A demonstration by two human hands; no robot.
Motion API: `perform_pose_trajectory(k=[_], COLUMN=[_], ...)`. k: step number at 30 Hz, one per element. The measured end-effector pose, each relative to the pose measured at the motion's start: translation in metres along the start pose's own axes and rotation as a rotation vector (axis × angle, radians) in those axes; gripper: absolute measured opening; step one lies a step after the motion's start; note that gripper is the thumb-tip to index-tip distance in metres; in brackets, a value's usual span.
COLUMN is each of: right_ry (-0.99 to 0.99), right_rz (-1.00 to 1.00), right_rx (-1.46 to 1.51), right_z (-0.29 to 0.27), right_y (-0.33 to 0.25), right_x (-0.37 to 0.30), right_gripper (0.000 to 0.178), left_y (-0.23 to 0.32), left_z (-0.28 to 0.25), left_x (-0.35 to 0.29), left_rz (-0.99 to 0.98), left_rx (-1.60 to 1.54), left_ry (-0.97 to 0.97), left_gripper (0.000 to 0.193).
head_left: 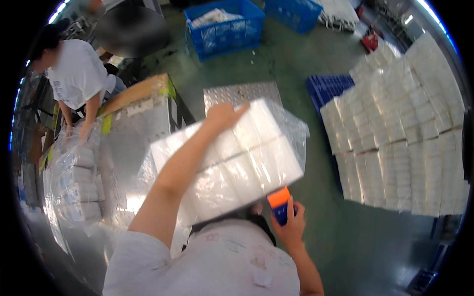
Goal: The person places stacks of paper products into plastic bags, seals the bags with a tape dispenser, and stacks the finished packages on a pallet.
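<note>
A large clear plastic bag packed with white paper-like blocks (pixel 242 167) is tilted in front of my body, its left end over the metal table. My left arm reaches across it, and my left hand (pixel 223 117) grips its far upper edge. Loose clear film stands out from the package's right end. Just below its near right corner, my right hand (pixel 291 222) is closed round a blue handheld tool with an orange end (pixel 279 202). The tool's exact kind is unclear.
At left is a metal table (pixel 129 148), where a co-worker (pixel 79 79) handles another bagged bundle (pixel 76 182). A stack of wrapped white packages (pixel 395 143) stands on a blue pallet (pixel 328 89) at right. Ahead are a textured metal platform (pixel 242 92) and a blue crate (pixel 227 37).
</note>
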State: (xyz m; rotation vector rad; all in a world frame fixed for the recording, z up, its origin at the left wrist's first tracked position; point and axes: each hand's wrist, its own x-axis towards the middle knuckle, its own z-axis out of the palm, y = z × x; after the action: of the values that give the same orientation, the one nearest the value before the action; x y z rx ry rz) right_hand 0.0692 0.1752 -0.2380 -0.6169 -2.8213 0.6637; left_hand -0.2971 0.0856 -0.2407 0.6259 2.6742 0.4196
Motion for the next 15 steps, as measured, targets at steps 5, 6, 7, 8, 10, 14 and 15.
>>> perform_pose_trajectory(k=[5, 6, 7, 8, 10, 14, 15], right_ry=[0.161, 0.124, 0.140, 0.180, 0.150, 0.214, 0.196], right_rz=[-0.152, -0.125, -0.084, -0.020, 0.047, 0.003, 0.034], right_rx=[0.200, 0.221, 0.248, 0.259, 0.245, 0.078, 0.086], right_z=[0.032, 0.035, 0.038, 0.038, 0.036, 0.040, 0.041], right_y=[0.016, 0.016, 0.015, 0.015, 0.011, 0.027, 0.028], right_x=[-0.029, -0.034, -0.032, -0.031, -0.028, -0.026, -0.027], right_gripper=[0.084, 0.090, 0.086, 0.082, 0.078, 0.082, 0.082], left_y=[-0.006, -0.003, -0.005, 0.008, 0.005, 0.009, 0.007], left_z=[-0.008, -0.005, -0.004, -0.008, 0.001, 0.004, 0.003], left_x=[-0.015, -0.018, -0.022, -0.019, -0.019, -0.019, -0.022], left_rz=[-0.029, -0.023, -0.034, -0.030, 0.000, 0.040, 0.042], left_rx=[-0.068, -0.105, -0.132, -0.110, -0.097, -0.137, -0.143], left_ry=[-0.007, 0.046, 0.052, 0.022, 0.082, 0.103, 0.103], left_gripper=[0.079, 0.078, 0.076, 0.076, 0.075, 0.075, 0.075])
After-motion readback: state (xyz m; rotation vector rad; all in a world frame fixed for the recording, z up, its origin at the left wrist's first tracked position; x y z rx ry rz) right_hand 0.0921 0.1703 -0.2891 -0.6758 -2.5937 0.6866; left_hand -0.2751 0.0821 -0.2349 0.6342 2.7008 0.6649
